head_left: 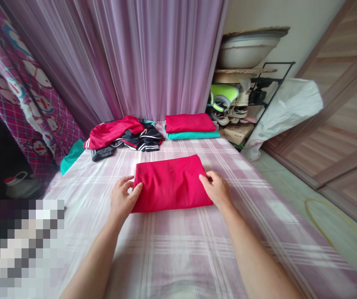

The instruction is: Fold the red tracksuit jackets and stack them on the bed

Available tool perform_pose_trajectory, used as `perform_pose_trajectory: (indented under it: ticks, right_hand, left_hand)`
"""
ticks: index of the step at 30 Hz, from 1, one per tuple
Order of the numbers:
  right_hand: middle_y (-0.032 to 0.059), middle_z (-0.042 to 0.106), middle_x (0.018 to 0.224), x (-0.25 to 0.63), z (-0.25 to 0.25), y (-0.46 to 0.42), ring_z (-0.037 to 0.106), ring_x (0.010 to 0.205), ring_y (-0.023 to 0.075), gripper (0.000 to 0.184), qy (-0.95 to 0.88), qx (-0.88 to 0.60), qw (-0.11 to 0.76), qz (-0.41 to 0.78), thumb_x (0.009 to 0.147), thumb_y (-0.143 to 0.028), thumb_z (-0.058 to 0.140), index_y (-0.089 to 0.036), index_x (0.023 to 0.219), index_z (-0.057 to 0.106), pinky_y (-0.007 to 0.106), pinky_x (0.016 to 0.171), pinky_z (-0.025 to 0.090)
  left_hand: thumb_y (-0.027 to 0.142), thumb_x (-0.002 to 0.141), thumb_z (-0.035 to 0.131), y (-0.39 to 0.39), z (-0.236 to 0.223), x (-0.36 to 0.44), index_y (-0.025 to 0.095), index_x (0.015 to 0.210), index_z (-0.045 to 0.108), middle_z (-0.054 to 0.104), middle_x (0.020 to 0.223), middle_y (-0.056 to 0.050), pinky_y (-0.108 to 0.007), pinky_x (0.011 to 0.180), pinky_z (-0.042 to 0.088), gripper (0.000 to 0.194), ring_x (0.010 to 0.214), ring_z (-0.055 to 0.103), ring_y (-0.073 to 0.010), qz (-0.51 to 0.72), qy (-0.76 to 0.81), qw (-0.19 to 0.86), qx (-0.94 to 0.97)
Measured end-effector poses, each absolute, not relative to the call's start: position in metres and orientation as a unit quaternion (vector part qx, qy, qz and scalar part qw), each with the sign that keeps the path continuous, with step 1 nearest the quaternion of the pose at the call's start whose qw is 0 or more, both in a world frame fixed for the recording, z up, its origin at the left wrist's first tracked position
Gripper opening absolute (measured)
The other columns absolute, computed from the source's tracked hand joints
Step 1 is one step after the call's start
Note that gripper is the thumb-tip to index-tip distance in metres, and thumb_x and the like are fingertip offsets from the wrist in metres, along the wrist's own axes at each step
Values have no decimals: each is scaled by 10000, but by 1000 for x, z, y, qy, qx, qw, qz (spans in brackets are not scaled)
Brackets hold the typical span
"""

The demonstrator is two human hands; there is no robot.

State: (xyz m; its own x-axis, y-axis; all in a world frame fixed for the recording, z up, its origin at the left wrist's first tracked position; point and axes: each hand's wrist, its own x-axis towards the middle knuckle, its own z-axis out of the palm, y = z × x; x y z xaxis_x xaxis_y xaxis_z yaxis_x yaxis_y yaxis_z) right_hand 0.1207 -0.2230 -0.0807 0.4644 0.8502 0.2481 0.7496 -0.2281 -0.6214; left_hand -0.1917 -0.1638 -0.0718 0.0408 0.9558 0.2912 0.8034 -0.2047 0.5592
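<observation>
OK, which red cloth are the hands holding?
The front folded one; the rear folded one sits on teal cloth, the crumpled one on dark clothes.

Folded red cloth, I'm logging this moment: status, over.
Left hand on left edge, right hand on right. Folded red cloth lying on plaid bedsheet, lightly creased. Jumbled clothes and folded stack beyond, apart from it.

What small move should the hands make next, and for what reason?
Probably a gentle outward pull on the folded red cloth, to smooth it: soft wrinkles show on its top, and the left hand and right hand are at opposite ends, each with its thumb on the fabric.
</observation>
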Motion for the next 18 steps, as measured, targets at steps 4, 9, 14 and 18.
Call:
perform_pose_trajectory:
  ticks: [4,9,14,18]
  right_hand:
    - [42,724,831,122,-73,-229,658,791,208,287,-509,-821,220,137,888,-464,501,-236,934,669,279,652,389]
    - [105,740,992,124,-67,-234,672,892,239,411,-515,-832,136,156,917,-529,461,-208,1072,665,292,667,388]
    - [149,734,967,126,-65,-233,669,874,260,500,-523,-828,105,173,923,-583,406,-177,953,698,308,653,384]
    - [117,727,873,128,-72,-230,654,778,223,451,-522,-806,162,228,906,-561,452,-173,876,679,288,621,385]
  left_hand:
    - [506,819,513,-177,-73,-197,235,686,678,705,1187,-57,-435,1037,441,344,1171,600,-291,224,644,124,721]
    - [531,841,498,-185,-69,-197,216,803,685,712,1151,-94,-401,941,476,368,1098,640,-302,151,668,112,720]
    - [536,825,575,-186,-61,-194,223,1175,611,748,1034,-75,-365,801,496,471,963,687,-273,168,691,190,677]
    - [513,803,624,-181,-71,-188,245,1344,503,731,1080,-65,-336,749,504,616,922,693,-234,260,678,298,620]
